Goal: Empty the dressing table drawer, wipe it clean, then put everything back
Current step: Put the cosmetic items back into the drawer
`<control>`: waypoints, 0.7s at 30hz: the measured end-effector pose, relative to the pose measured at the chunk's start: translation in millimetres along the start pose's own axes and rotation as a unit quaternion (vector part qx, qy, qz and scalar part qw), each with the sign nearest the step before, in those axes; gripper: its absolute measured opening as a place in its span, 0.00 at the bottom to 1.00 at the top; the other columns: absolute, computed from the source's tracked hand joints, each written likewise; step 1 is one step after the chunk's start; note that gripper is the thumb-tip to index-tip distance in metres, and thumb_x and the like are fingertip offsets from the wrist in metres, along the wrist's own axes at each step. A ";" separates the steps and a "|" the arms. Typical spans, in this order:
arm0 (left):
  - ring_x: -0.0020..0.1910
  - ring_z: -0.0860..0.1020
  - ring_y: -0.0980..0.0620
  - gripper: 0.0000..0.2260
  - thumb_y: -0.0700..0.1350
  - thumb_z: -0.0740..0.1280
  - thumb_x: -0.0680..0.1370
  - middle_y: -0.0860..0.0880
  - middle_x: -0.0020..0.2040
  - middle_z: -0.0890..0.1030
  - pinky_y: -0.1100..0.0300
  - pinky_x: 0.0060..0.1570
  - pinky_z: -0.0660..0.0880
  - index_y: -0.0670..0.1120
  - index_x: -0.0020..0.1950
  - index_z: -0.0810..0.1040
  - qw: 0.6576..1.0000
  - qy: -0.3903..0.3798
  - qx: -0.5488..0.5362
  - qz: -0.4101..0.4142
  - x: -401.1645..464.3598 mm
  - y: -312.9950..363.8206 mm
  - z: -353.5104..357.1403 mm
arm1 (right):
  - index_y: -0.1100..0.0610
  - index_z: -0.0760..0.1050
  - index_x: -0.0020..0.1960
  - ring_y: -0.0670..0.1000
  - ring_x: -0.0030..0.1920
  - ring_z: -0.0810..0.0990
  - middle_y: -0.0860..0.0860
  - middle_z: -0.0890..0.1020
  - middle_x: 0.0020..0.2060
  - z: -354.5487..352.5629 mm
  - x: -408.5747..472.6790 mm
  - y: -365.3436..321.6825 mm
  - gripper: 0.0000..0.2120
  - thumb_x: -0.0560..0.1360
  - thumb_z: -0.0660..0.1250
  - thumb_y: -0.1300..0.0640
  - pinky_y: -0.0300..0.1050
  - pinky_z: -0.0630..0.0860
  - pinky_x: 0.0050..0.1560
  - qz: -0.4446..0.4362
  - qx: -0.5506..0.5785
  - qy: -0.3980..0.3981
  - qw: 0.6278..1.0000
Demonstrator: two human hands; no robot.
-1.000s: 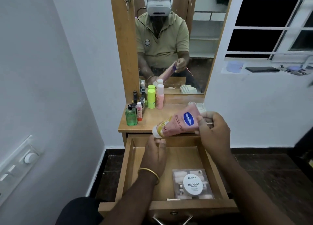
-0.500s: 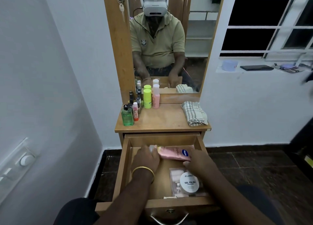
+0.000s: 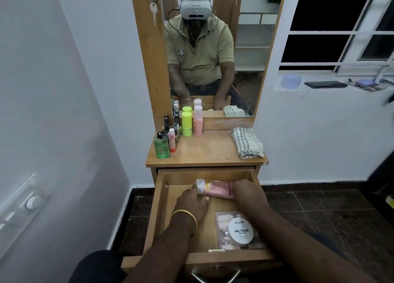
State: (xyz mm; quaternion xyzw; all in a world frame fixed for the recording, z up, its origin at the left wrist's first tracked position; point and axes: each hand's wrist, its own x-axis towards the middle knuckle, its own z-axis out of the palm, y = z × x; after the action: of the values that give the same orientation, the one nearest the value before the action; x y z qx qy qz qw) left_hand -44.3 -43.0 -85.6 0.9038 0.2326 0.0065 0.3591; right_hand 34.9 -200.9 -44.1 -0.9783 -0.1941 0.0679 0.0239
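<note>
Pink lotion tube (image 3: 217, 189) lies on its side at the far end of the open drawer (image 3: 158, 208), long axis left-right, white cap toward the left. Left hand (image 3: 193, 202) is at the cap end, fingers curled onto it; right hand (image 3: 248, 192) covers the tail end, grip hidden from this angle. Both forearms reach forward and down into the drawer. Nail polish box (image 3: 239, 231) sits nearer, on the right. Judged: restocking stage; bottles (image 3: 170, 136) on the tabletop remain out.
</note>
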 end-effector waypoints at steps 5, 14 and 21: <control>0.70 0.69 0.43 0.34 0.57 0.65 0.78 0.45 0.72 0.69 0.52 0.68 0.68 0.50 0.80 0.56 0.999 -0.029 0.020 -0.014 0.6 0.0 0.2 | 0.55 0.80 0.55 0.53 0.53 0.83 0.52 0.84 0.52 -10.9 1.0 -8.4 0.09 0.80 0.63 0.59 0.44 0.74 0.47 -0.002 -0.002 -0.008 1.000; 0.71 0.67 0.42 0.42 0.59 0.67 0.75 0.45 0.74 0.69 0.52 0.68 0.67 0.48 0.81 0.48 0.997 -0.057 0.030 -0.035 1.0 4.5 0.5 | 0.50 0.79 0.57 0.51 0.48 0.81 0.49 0.83 0.50 -111.2 42.9 -57.6 0.15 0.73 0.74 0.47 0.46 0.79 0.45 -0.074 0.119 0.225 0.964; 0.71 0.66 0.43 0.43 0.58 0.69 0.74 0.48 0.74 0.69 0.52 0.69 0.66 0.50 0.81 0.47 0.998 -0.053 0.005 -0.029 -3.0 4.4 -0.7 | 0.53 0.75 0.65 0.58 0.56 0.78 0.53 0.79 0.59 -143.5 104.3 -97.7 0.20 0.73 0.69 0.62 0.52 0.78 0.47 -0.141 0.067 0.317 0.935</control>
State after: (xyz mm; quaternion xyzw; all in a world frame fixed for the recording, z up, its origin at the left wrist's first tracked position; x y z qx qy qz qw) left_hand -45.2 -46.6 -81.8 0.8977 0.2394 -0.0526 0.3661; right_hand 114.0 -73.6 92.2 -0.9075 -0.3078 -0.2373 0.1594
